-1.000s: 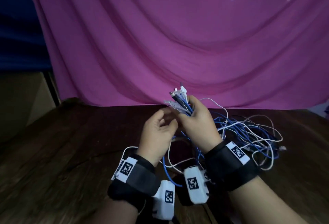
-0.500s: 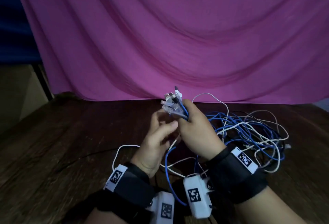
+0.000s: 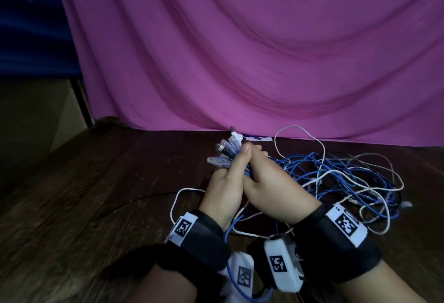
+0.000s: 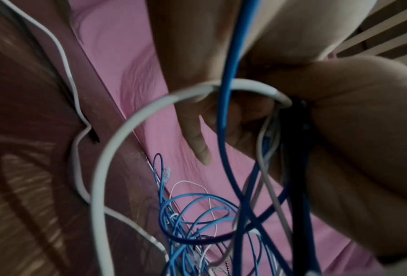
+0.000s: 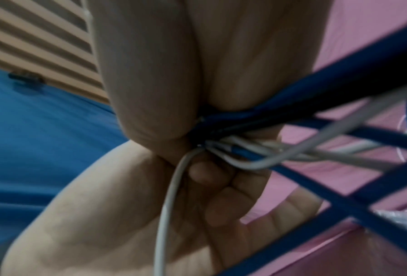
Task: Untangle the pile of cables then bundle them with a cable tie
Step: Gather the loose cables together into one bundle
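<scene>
Both hands meet above the wooden table (image 3: 96, 206) around one bunch of blue, white and dark cables. My left hand (image 3: 230, 175) grips the bunch just below its clear and white connectors (image 3: 225, 152), thumb pressed along it. My right hand (image 3: 269, 177) wraps the same bunch from the right, and its curled fingers (image 5: 212, 179) show in the right wrist view, where the cables (image 5: 240, 149) leave the fist. The loose tangle of cables (image 3: 348, 177) trails off to the right on the table. A white cable loop (image 4: 131, 130) hangs under the left hand.
A pink cloth (image 3: 240, 50) hangs behind the table's far edge, with a small white label (image 3: 258, 138) at its foot. A thin black strand (image 3: 134, 203) lies on the table left of the hands; I cannot tell what it is. A white cable loop (image 3: 177, 197) lies beside the left wrist.
The left hand has gone from touching the cable ends to gripping the bunch, thumb up. Both hands with the connectors have dropped lower and tilted left.
</scene>
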`<state>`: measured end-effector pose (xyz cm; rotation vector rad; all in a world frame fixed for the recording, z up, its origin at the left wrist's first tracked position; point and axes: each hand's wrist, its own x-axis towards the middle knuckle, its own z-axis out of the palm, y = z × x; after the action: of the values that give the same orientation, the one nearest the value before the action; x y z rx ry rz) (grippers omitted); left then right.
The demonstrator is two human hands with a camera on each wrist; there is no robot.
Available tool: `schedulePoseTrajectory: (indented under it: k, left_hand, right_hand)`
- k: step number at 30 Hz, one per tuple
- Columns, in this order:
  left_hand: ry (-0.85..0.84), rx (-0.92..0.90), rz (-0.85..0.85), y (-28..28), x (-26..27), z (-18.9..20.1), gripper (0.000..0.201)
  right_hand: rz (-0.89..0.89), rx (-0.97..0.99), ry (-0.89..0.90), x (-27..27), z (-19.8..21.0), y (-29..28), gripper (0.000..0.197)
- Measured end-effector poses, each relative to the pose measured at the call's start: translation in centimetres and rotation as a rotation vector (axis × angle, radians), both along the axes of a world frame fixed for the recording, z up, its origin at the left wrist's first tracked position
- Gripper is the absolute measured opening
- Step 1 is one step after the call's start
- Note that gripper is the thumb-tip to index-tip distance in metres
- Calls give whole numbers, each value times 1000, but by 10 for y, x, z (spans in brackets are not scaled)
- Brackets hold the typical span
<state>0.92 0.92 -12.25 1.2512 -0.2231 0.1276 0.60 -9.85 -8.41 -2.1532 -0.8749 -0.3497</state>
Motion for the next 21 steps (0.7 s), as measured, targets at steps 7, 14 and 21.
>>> schedulePoseTrajectory:
  k: [7,14,21]
  left_hand:
    - [4,14,-55,3,-1,8,37]
    - [15,113,58,10,2,7,56]
    - [-24,87,114,11,-1,11,38]
  right_hand:
    - [80,165,163,1,-2,0,15]
    - [212,360,425,4,-3,-3,27]
    - [95,377,455,11,-11,-1,23]
